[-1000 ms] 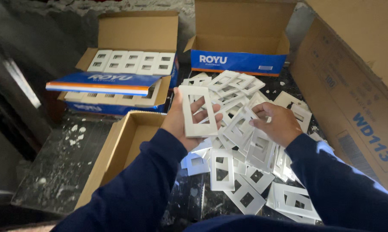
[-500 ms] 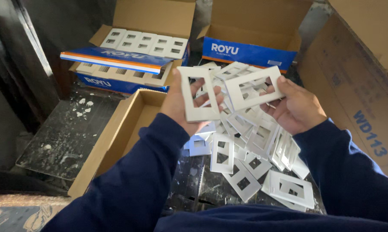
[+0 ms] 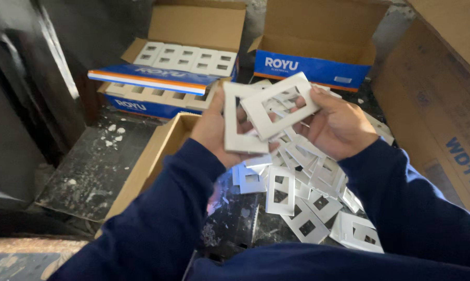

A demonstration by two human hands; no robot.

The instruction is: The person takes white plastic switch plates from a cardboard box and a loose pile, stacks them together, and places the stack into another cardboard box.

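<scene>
At the table's far left edge, an open blue cardboard box (image 3: pixel 157 86) holds white plates; left hand (image 3: pixel 214 130) and right hand (image 3: pixel 341 127) each clamp a white rectangular plastic frame (image 3: pixel 281 106).

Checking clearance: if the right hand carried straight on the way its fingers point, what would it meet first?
The right hand points left, holding a tilted white frame plate. First in line is the upright white plate in the left hand; the two plates already overlap in view, though depth makes contact unclear.

Dark worktop (image 3: pixel 89 171) bearing plates (image 3: pixel 297 208), boxes (image 3: pixel 157 99).
</scene>
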